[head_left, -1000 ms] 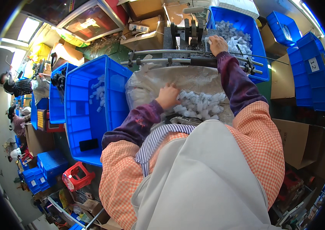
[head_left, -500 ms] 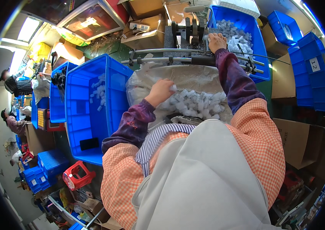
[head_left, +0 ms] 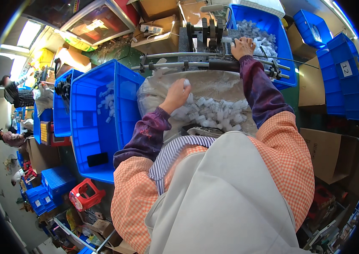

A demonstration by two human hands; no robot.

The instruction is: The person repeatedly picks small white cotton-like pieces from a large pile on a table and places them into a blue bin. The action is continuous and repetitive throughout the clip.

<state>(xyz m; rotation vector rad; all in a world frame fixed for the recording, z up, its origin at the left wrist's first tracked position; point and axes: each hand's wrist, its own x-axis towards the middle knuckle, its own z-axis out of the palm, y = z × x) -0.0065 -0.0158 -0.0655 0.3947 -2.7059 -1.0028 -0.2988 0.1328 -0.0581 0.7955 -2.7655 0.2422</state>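
My left hand (head_left: 176,96) is raised over the bagged lap of the bench, its fingers pinched round a small white plastic piece (head_left: 186,83). Farther off, my right hand (head_left: 243,47) reaches to the machine (head_left: 207,38), fingers curled. A white ribbed plastic piece (head_left: 227,40) shows at its fingertips beside the machine's dark round parts; the fingers partly hide the contact. Between my arms, a heap of similar white pieces (head_left: 217,112) lies on a pale plastic sheet (head_left: 213,82).
Steel rails (head_left: 175,55) cross in front of the machine. On the left stands a blue bin (head_left: 92,158) with several white pieces and a black phone-like slab (head_left: 98,159). Another blue bin (head_left: 287,51), at the back right, holds many white pieces. Cardboard boxes (head_left: 158,36) stand behind.
The left hand has moved slightly up and left with its piece. My right hand has shifted a little, and a white ribbed piece now shows at its fingertips.
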